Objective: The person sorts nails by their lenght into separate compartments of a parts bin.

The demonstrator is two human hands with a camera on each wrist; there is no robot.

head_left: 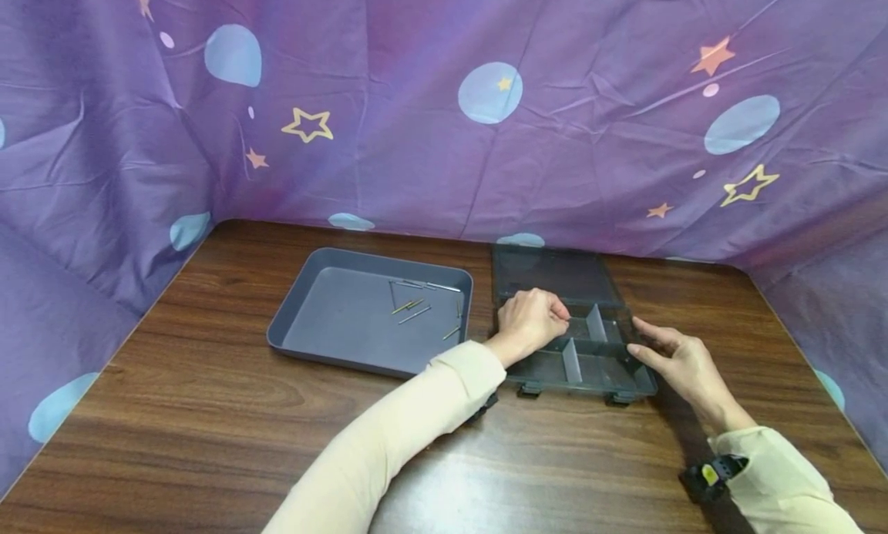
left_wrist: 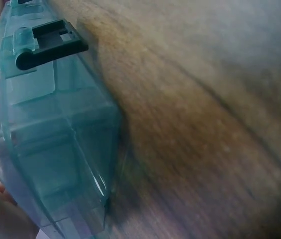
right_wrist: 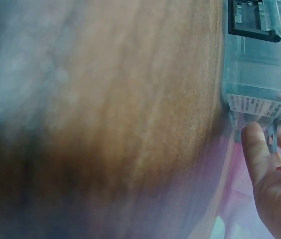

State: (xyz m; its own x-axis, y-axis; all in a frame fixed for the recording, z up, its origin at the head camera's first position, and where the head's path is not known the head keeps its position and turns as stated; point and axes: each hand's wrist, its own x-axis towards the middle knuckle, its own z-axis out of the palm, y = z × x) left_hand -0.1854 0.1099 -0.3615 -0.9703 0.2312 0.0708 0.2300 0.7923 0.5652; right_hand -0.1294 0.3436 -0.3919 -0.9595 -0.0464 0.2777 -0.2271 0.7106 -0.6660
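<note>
A see-through dark green compartment box (head_left: 608, 371) stands on the table with its lid (head_left: 555, 276) raised at the back. My left hand (head_left: 529, 322) is over its left compartments, fingers bent; whether anything small is between the fingertips is hidden. At the box's right end, my right hand (head_left: 687, 368) touches the wall with nearly straight fingers; in the right wrist view a fingertip (right_wrist: 252, 132) is against the end beside a barcode label (right_wrist: 256, 105). Left of the box, a grey tray (head_left: 298, 341) holds several thin silver and gold-coloured metal rods (head_left: 414, 314).
Pale dividers (head_left: 572, 361) split the box inside. Two dark latches (head_left: 529, 391) hang open along its front edge. The wooden table (head_left: 208, 411) runs back to a purple patterned cloth (head_left: 402, 133), which also hangs at both sides.
</note>
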